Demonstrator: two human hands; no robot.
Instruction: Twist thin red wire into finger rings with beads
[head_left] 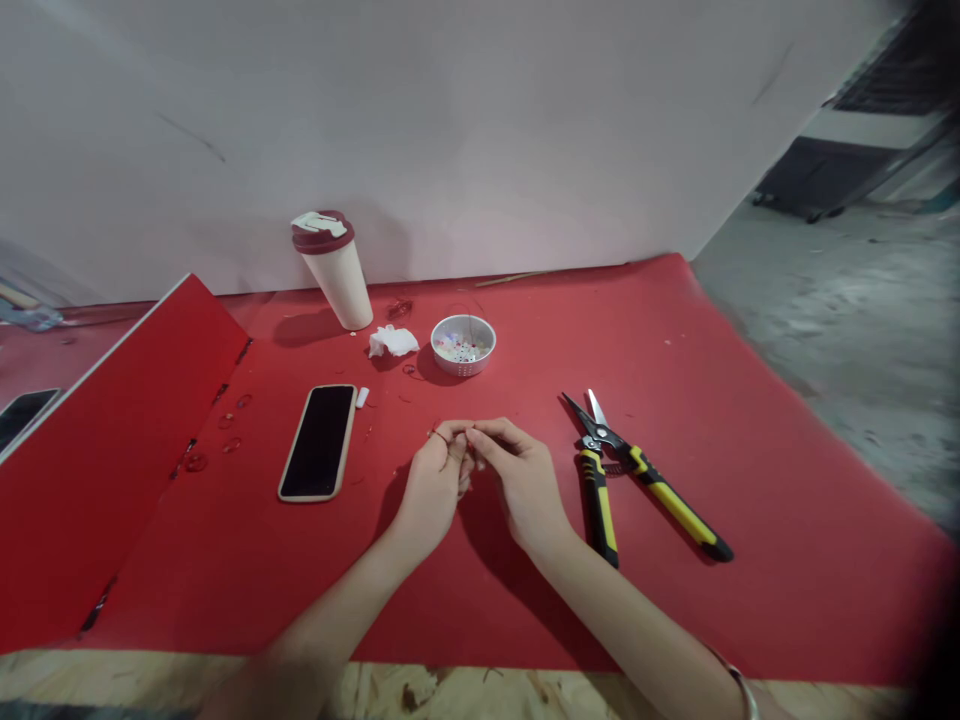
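My left hand (pixel 436 478) and my right hand (pixel 517 470) meet over the middle of the red table. A thin red string (pixel 437 431) loops across my left index finger, and both hands pinch it at the fingertips. Its remaining length is mostly hidden by the fingers. Just beyond the hands stands a small metal bowl (pixel 463 362) holding small beads, with a fine red thread rising over its rim. To the right lie shears (pixel 604 435) with yellow and black handles, their blades apart.
A phone (pixel 319 445) lies left of the hands beside a small white piece (pixel 363 397). Farther back are a crumpled tissue (pixel 393 341) and a cup with a dark red lid (pixel 337 275). Thin red loops (pixel 232 445) lie near a slanted red panel (pixel 112 440). A pale wall (pixel 480 140) rises behind.
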